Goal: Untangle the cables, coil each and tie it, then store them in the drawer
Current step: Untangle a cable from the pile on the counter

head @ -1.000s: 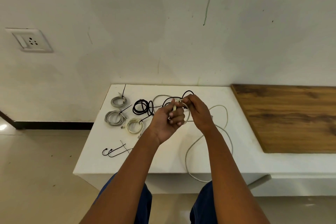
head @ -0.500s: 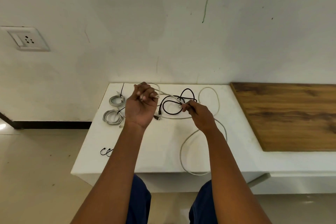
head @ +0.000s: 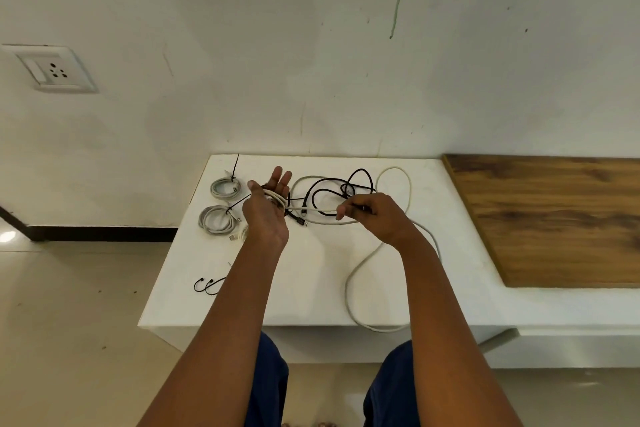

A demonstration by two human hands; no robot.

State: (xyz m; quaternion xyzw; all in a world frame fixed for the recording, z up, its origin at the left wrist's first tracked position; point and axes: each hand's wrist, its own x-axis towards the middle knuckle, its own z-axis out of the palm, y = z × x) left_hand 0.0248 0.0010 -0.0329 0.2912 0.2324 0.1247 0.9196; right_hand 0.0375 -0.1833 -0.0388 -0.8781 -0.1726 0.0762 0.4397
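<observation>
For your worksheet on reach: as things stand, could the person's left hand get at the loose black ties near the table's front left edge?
Probably not freely. The left hand has turns of the white cable wound round it, so it is occupied. The black ties lie in the open with nothing over them; the cable would need setting down first.

My left hand (head: pixel 266 215) is raised over the white table (head: pixel 311 281), fingers straight, with loops of the white cable (head: pixel 349 282) wound round my palm. My right hand (head: pixel 375 217) pinches that cable where it runs across from the left. Its loose length trails over the table's front edge. A tangled black cable (head: pixel 327 189) lies behind my hands. Two tied grey coils (head: pixel 216 220) sit left of my left hand.
</observation>
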